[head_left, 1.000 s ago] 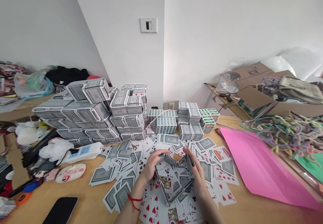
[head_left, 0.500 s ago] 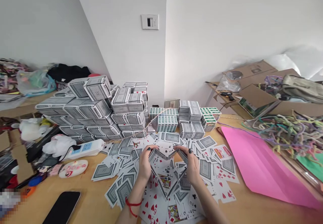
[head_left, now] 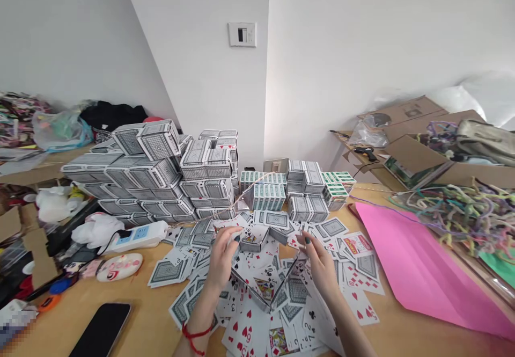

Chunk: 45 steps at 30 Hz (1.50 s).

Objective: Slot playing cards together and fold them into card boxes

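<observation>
My left hand point(head_left: 221, 255) is open beside a folded card strip point(head_left: 255, 245), its thumb and fingers curved and apart. Opposite it, my right hand point(head_left: 321, 266) is also open, fingertips close to the right arm of a V-shaped card strip point(head_left: 261, 304) standing on edge between my hands. Another short strip point(head_left: 284, 234) with a patterned back lies just beyond. Whether any fingertip touches a strip is hard to make out. Under all of this spread loose playing cards point(head_left: 245, 330), some face up, others back up.
Stacked blocks of grey-backed cards point(head_left: 139, 174) stand at the back left, with green card boxes point(head_left: 269, 197) behind the middle. A phone point(head_left: 100, 330) and power strip point(head_left: 139, 236) lie left. Pink paper point(head_left: 426, 271) and tangled fuzzy stems point(head_left: 458, 206) are right.
My hands have moved apart from the heart-like outline of card strips. Its upper pieces have come away and dropped among the cards, while the V-shaped strip stands wider.
</observation>
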{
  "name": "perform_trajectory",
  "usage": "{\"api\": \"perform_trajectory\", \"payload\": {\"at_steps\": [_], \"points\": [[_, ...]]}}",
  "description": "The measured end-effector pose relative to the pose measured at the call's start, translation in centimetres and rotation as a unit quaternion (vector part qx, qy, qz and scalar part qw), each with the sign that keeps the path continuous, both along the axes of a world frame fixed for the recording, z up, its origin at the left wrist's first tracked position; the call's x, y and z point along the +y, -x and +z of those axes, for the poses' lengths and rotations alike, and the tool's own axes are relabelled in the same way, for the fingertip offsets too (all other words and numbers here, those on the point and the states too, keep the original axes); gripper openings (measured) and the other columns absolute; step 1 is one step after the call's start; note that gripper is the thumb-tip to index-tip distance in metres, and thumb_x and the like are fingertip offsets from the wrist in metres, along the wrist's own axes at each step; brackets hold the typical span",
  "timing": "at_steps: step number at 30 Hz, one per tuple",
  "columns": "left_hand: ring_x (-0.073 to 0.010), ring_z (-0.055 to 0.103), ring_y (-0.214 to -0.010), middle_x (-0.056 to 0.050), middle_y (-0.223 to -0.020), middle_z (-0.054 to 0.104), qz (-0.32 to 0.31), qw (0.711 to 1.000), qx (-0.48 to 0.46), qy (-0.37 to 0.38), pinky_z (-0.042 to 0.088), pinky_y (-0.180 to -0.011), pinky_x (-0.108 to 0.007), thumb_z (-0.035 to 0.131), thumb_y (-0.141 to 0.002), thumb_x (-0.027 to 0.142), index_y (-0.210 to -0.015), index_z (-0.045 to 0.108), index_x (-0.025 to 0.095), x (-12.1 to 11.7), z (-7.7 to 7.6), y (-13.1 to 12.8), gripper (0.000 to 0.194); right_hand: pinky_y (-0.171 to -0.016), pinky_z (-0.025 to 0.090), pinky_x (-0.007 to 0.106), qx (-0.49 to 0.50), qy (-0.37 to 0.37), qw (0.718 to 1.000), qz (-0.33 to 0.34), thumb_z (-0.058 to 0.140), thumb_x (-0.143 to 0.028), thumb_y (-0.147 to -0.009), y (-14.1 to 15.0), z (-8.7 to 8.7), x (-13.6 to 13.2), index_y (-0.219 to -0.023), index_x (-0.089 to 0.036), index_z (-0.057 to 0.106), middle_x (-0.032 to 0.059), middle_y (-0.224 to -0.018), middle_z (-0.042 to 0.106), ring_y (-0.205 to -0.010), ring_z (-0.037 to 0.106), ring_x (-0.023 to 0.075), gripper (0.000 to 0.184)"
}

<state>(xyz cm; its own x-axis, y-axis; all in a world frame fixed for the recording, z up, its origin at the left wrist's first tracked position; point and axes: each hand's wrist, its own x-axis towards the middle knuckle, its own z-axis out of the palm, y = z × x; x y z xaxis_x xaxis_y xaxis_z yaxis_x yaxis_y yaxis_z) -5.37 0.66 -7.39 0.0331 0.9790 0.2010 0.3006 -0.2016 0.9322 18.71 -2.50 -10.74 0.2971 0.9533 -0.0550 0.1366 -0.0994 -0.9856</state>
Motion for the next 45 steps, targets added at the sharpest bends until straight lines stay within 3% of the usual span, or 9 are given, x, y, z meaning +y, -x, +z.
{"api": "perform_trajectory", "payload": {"at_steps": [2,4,6,8,11,15,24,35,45], "points": [[-0.0219,0.048,-0.110,-0.007,-0.111,0.053,-0.041,0.997,0.067,-0.006,0.037,-0.096,-0.035,0.043,-0.080,0.025,-0.102,0.057,0.023,0.6,1.7,-0.7,0.026,-0.074,0.048,0.034,-0.098,0.061,0.993,-0.020,0.039,-0.056,-0.080,0.4,1.0,-1.3,-0.116,-0.017,0.052,0.0117,-0.105,0.064,-0.094,0.061,0.0256,0.054],[-0.0219,0.047,-0.111,-0.006,-0.115,0.051,-0.105,0.983,0.150,-0.009,0.039,-0.094,-0.035,0.045,-0.079,0.024,-0.106,0.055,0.025,1.3,3.1,-2.1,0.029,-0.063,0.046,0.030,-0.186,0.124,0.975,-0.006,0.037,-0.057,-0.080,1.6,2.0,-2.5,-0.117,-0.018,0.050,0.0081,-0.086,0.066,-0.075,0.063,0.0229,0.055],[-0.0242,0.044,-0.115,-0.006,-0.121,0.048,-0.171,0.958,0.229,-0.029,0.039,-0.094,-0.036,0.050,-0.074,0.022,-0.111,0.053,0.027,2.0,3.7,-3.8,0.038,-0.059,0.043,0.028,-0.261,0.175,0.949,0.029,0.037,-0.053,-0.081,3.0,2.6,-3.3,-0.123,-0.017,0.044,0.0063,-0.078,0.066,-0.070,0.063,0.0222,0.055],[-0.0270,0.044,-0.115,-0.007,-0.126,0.045,-0.212,0.930,0.297,-0.037,0.042,-0.090,-0.037,0.055,-0.068,0.019,-0.116,0.050,0.027,2.6,3.5,-5.4,0.050,-0.056,0.039,0.027,-0.319,0.211,0.923,0.049,0.040,-0.046,-0.082,4.2,2.9,-3.5,-0.126,-0.014,0.040,0.0080,-0.077,0.066,-0.069,0.063,0.0231,0.054],[-0.0220,0.055,-0.097,-0.005,-0.111,0.055,-0.244,0.906,0.345,-0.028,0.046,-0.080,-0.033,0.045,-0.071,0.011,-0.107,0.056,0.026,3.4,2.2,-6.5,0.040,-0.055,0.034,0.025,-0.356,0.228,0.903,0.080,0.039,-0.031,-0.083,4.6,2.9,-3.2,-0.104,-0.013,0.053,0.0101,-0.075,0.067,-0.069,0.062,0.0220,0.032],[-0.0165,0.057,-0.089,-0.001,-0.097,0.061,-0.246,0.917,0.313,-0.036,0.045,-0.078,-0.028,0.035,-0.074,0.004,-0.088,0.060,0.024,3.8,0.9,-5.9,0.035,-0.053,0.030,0.023,-0.362,0.212,0.903,0.090,0.035,-0.021,-0.082,3.9,2.9,-2.9,-0.083,-0.017,0.055,0.0075,-0.070,0.065,-0.066,0.060,0.0195,0.020],[-0.0172,0.057,-0.087,-0.001,-0.093,0.062,-0.234,0.937,0.257,-0.044,0.045,-0.079,-0.029,0.036,-0.073,0.003,-0.088,0.061,0.024,3.2,0.8,-5.6,0.036,-0.051,0.027,0.023,-0.370,0.161,0.907,0.116,0.031,-0.017,-0.084,4.4,3.3,-3.2,-0.093,-0.016,0.055,0.0045,-0.067,0.064,-0.061,0.058,0.0180,0.026],[-0.0179,0.057,-0.089,-0.002,-0.093,0.063,-0.233,0.941,0.241,-0.048,0.045,-0.079,-0.029,0.036,-0.072,0.003,-0.087,0.061,0.024,2.8,1.2,-5.7,0.036,-0.049,0.027,0.023,-0.379,0.170,0.901,0.123,0.031,-0.018,-0.084,4.4,3.4,-3.1,-0.096,-0.015,0.055,0.0057,-0.067,0.065,-0.060,0.059,0.0187,0.026],[-0.0179,0.059,-0.094,-0.002,-0.100,0.066,-0.215,0.947,0.235,-0.037,0.044,-0.085,-0.032,0.036,-0.073,0.005,-0.093,0.063,0.024,2.6,1.0,-5.8,0.039,-0.051,0.036,0.025,-0.481,0.181,0.834,0.201,0.034,-0.011,-0.085,5.2,4.1,-2.0,-0.087,-0.010,0.055,0.0149,-0.077,0.066,-0.071,0.065,0.0237,0.022]]}}
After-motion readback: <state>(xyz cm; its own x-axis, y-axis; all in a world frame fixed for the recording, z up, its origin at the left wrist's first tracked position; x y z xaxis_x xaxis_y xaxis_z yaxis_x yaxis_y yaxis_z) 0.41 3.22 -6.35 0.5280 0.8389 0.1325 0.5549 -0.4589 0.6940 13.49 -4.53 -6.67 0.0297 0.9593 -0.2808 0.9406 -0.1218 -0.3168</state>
